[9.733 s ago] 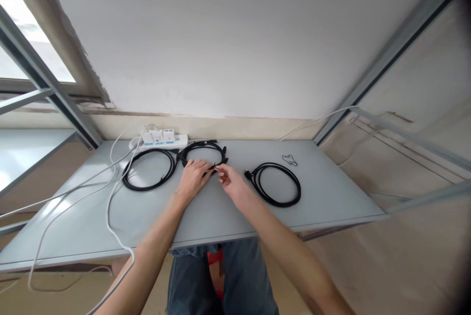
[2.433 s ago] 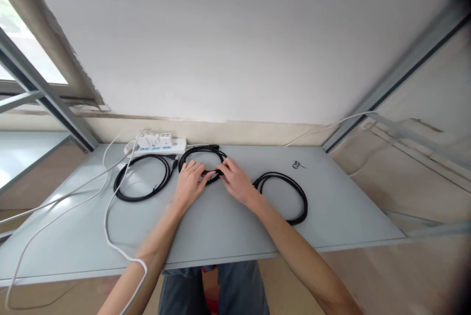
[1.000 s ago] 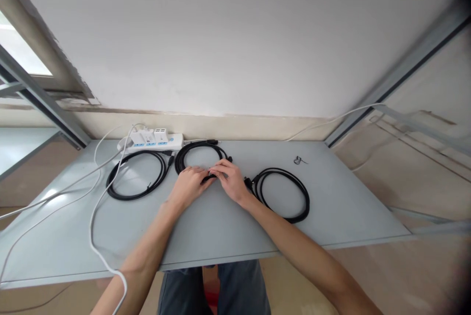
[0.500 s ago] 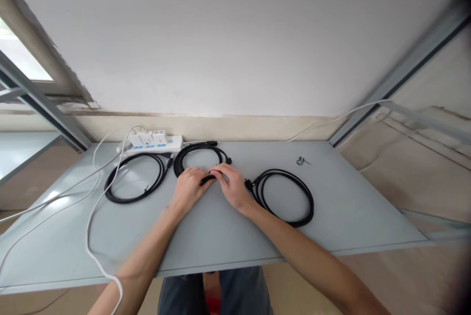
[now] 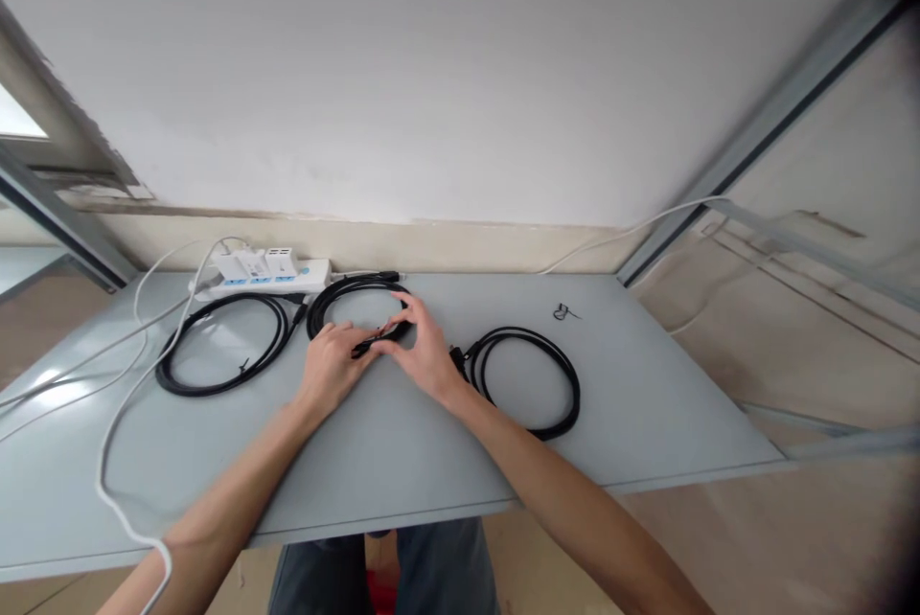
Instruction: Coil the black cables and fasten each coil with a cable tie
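Three coils of black cable lie on the grey tabletop. The middle coil of black cable [image 5: 313, 312] is under my hands at its near edge. My left hand [image 5: 334, 363] is closed on the bundled strands there. My right hand [image 5: 425, 347] holds the same bundle from the right, its thumb low and its index finger arched over the strands. Whether a thin tie is between the fingers is too small to tell. The left coil of black cable [image 5: 167, 375] has a small tie on its near side. Close to my right wrist lies the right coil of black cable [image 5: 573, 395].
A white power strip [image 5: 316, 272] with white adapters plugged in stands at the back left. White cords [image 5: 104, 462] run across the left side and over my left forearm. A small black twist tie [image 5: 563, 312] lies at the back right. Metal posts [image 5: 668, 224] flank the tabletop [image 5: 661, 414].
My right hand's thumb and index finger have spread from a tight pinch to a wider hold at the bundle. The left hand still grips it. The whole view has shifted slightly.
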Demonstrator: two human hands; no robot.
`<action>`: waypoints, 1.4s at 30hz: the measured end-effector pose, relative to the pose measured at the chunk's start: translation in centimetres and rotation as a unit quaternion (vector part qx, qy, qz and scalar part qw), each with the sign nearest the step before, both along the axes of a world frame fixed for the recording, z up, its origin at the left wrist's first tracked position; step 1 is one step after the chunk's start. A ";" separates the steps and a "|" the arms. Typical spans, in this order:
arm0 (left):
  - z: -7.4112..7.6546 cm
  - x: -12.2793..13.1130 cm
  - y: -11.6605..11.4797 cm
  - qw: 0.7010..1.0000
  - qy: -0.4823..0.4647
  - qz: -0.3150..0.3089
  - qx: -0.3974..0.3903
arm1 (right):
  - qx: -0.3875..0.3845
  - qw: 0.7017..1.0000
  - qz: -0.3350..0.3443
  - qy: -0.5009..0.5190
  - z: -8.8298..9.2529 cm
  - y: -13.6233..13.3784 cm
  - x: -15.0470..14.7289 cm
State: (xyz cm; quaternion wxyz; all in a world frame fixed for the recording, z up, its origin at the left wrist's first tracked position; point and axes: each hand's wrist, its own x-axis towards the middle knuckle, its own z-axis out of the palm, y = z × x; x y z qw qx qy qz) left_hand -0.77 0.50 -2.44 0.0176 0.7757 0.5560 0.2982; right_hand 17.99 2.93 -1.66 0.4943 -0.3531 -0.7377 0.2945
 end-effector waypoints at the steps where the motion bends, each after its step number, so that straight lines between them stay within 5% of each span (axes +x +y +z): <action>1: -0.1 -0.1 0.0 1.000 0.004 0.007 -0.006 | -0.009 1.000 0.021 -0.007 0.1 -0.1 -0.1; 7: 0.0 0.0 -0.1 1.000 0.019 -0.008 0.004 | -0.016 0.991 0.122 -0.044 0.2 0.1 0.2; 21: -0.2 -0.2 0.3 0.998 0.062 0.008 0.031 | 0.086 0.991 -0.054 -0.090 -1.0 -1.6 -1.1; 29: 0.1 -0.1 0.2 0.997 0.065 0.025 0.032 | 0.085 0.996 -0.039 0.010 0.2 -1.9 -0.9; 42: 0.3 0.3 -0.2 0.993 0.091 -0.022 0.069 | 0.195 0.980 -0.019 -0.044 -0.4 -1.6 -0.8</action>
